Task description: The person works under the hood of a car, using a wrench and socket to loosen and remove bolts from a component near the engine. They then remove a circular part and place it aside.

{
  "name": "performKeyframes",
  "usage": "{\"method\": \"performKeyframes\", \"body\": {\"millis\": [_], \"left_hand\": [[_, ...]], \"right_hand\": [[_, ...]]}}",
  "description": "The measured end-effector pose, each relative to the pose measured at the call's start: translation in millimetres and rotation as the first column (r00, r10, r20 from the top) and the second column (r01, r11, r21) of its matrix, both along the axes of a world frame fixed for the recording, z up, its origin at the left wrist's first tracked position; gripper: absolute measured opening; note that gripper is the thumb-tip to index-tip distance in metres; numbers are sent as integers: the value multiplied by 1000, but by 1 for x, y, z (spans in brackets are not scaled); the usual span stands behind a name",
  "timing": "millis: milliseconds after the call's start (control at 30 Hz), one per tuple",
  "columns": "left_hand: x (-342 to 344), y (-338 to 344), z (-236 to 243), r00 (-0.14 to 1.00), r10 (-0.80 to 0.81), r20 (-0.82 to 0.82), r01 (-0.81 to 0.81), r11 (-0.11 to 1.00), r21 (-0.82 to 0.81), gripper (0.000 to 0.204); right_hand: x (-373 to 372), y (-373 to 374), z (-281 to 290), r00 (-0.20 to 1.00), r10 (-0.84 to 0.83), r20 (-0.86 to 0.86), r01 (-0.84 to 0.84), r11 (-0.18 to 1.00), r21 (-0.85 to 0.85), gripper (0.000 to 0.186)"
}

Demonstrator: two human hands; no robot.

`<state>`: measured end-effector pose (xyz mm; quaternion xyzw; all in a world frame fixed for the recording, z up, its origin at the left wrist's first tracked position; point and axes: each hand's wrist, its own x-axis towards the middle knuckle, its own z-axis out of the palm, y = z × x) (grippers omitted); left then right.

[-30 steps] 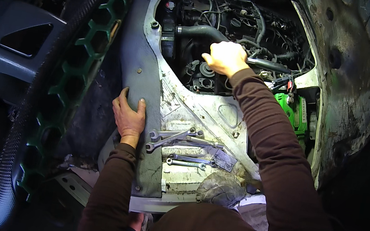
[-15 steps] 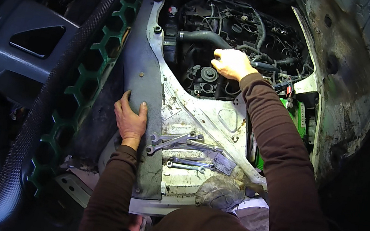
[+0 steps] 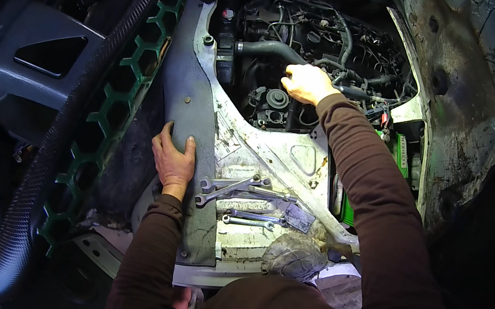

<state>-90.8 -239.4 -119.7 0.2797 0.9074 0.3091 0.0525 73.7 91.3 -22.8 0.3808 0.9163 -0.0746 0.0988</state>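
Hoses and black engine parts (image 3: 279,105) deep in the bay are getting the right hand (image 3: 305,83), fingers curled onto something I cannot tell; it is drifting slightly leftward from a second ago. The nearest hose (image 3: 268,49) is running left-right. The left hand (image 3: 172,158) is staying spread flat on the grey panel (image 3: 193,115), beside wrenches (image 3: 236,188).
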Motion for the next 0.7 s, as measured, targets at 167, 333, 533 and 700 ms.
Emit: {"method": "performKeyframes", "body": {"millis": [167, 333, 533, 700], "left_hand": [[-2, -2, -2, 1000, -8, -7, 9, 1000, 19, 69], [0, 1, -4, 1000, -10, -2, 10, 1000, 9, 69], [-1, -1, -1, 1000, -1, -5, 1, 1000, 12, 68], [-1, -1, -2, 1000, 3, -8, -3, 1000, 6, 69]], "right_hand": [[-28, -23, 8, 973, -128, 194, 102, 985, 138, 29], [9, 7, -9, 984, 153, -89, -154, 988, -2, 41], [-29, -19, 3, 953, -180, 243, 151, 980, 130, 30], [-12, -17, 7, 979, 203, 14, -203, 972, 122, 32]]}}
